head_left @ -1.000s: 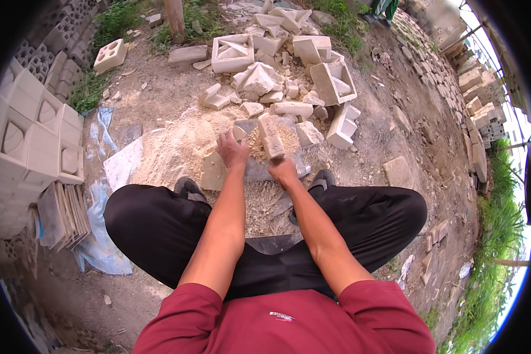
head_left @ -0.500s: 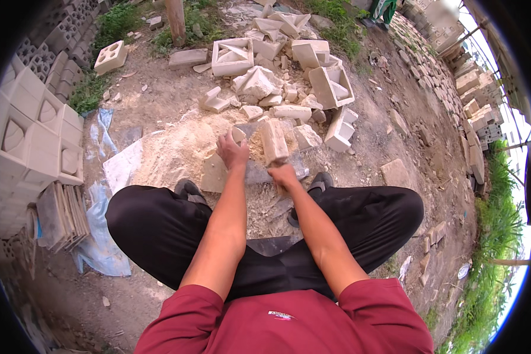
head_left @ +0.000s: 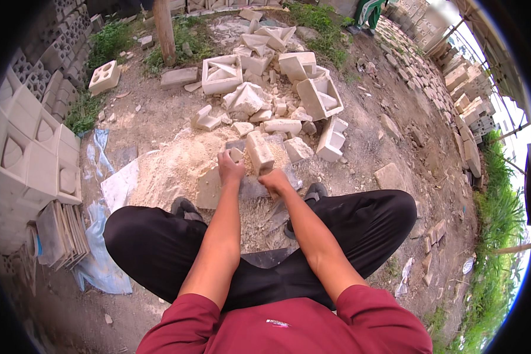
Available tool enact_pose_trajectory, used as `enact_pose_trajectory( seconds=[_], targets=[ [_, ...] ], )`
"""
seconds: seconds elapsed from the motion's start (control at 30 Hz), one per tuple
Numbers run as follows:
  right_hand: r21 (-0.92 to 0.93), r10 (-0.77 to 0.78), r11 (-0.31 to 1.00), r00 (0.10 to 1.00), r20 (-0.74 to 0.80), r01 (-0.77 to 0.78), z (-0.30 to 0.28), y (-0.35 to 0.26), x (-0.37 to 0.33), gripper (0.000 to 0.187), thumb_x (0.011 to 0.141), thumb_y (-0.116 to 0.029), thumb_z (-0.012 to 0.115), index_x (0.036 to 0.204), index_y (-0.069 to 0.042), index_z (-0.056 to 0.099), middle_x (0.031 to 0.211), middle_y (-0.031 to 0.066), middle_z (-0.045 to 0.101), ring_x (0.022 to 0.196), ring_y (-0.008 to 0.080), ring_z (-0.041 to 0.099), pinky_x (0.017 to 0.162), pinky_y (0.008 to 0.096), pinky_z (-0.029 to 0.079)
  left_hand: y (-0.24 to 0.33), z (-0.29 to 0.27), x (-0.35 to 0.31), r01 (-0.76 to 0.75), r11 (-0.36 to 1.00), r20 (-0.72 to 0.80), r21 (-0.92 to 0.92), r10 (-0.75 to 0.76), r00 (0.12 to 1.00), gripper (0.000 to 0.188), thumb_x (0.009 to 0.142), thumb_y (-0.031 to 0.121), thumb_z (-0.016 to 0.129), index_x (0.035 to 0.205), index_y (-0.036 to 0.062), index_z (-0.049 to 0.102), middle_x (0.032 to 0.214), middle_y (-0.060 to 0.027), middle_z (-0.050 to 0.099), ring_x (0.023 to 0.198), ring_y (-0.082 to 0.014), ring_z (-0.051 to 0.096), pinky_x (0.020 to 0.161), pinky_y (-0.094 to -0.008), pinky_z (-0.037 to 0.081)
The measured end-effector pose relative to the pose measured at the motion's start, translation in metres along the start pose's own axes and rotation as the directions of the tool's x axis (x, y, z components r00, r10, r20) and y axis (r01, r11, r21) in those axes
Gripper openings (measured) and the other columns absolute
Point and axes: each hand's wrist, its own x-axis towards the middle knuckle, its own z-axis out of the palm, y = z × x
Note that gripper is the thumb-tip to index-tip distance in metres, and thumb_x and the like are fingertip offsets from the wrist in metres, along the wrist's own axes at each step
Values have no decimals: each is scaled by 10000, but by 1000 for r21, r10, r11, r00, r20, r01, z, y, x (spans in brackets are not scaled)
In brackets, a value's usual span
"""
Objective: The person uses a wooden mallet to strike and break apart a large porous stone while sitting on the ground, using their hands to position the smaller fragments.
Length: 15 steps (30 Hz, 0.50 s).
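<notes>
My left hand (head_left: 231,170) is closed round a small pale stone piece (head_left: 236,154) over a grey slab (head_left: 253,187). My right hand (head_left: 273,182) is shut at the lower end of a thick, pale, mallet-like block (head_left: 258,150). Its handle is mostly hidden by my fingers. The block leans upward and away, just right of the stone piece. Crumbly pale powder (head_left: 180,168) is heaped to the left of my hands, beside a white sheet (head_left: 121,183).
Broken pale blocks (head_left: 248,100) lie piled beyond my hands. Stacked blocks (head_left: 35,141) and thin boards (head_left: 65,233) stand at left. A wooden post (head_left: 164,32) rises at far left. Another person's green trousers (head_left: 369,15) show at the top. My knees flank the slab.
The whole view has shifted slightly. The mallet-like block and my right hand are a little farther left, closer to the stone piece. My left hand keeps its hold.
</notes>
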Motion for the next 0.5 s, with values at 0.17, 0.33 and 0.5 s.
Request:
enact_pose_trajectory(
  seconds=[0.17,0.33,0.5],
  targets=[
    [413,32,911,991,-131,25,-16,-58,-24,372,675,-290,750,786,62,702,733,205,694,592,243,702,560,371,563,-29,-5,2,32,999,69,-40,-29,997,589,726,205,788,1180,24,460,1124,-222,583,1066,-389,576,924,-425,466],
    [435,118,898,988,-95,-65,-25,-34,-2,420,670,-323,763,791,74,702,712,186,695,626,269,704,584,377,555,-26,24,9,29,996,107,-86,-20,994,695,690,220,797,1246,23,430,1157,-244,570,1090,-389,570,934,-431,467],
    [220,167,971,921,-353,-92,-38,-5,-12,417,698,-321,745,838,70,704,881,246,706,893,397,690,771,455,542,-38,50,16,133,985,215,-109,-107,971,738,638,224,810,1268,22,483,1260,-244,509,1173,-396,509,993,-431,442]
  ],
)
